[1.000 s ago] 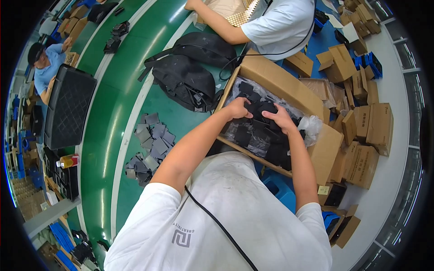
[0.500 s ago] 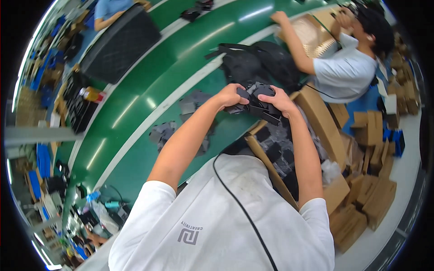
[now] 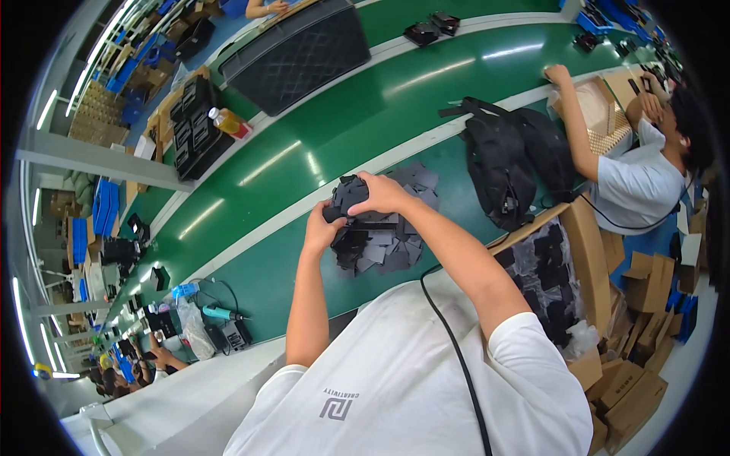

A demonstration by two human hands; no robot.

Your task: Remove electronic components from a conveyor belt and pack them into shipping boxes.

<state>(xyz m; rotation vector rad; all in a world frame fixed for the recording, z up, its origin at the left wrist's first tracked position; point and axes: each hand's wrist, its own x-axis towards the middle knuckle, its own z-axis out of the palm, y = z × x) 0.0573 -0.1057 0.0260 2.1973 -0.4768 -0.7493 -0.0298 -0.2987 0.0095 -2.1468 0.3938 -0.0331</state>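
A bunch of dark grey flat pieces (image 3: 350,195) is gripped between my two hands, just over the green work surface. My left hand (image 3: 322,226) holds its lower left side with bent fingers and thumb. My right hand (image 3: 382,193) grips it from the right, thumb across the front and fingers over the top. Under and beside the hands lies a loose pile of the same thin grey pieces (image 3: 394,253), partly hidden by my right hand and forearm. I cannot make out what exactly the pieces are.
Two black backpacks (image 3: 498,163) lie to the right on the work surface. Near my right elbow stands an open carton (image 3: 591,266) of black items in clear plastic. A co-worker (image 3: 639,175) sits at the far right. A teal tool (image 3: 220,312) lies at the left; a black crate (image 3: 300,61) stands across the green belt.
Both hands have come left with the grey pieces, from beside the carton to over the pile. My view has turned too, so the surroundings appear shifted right.
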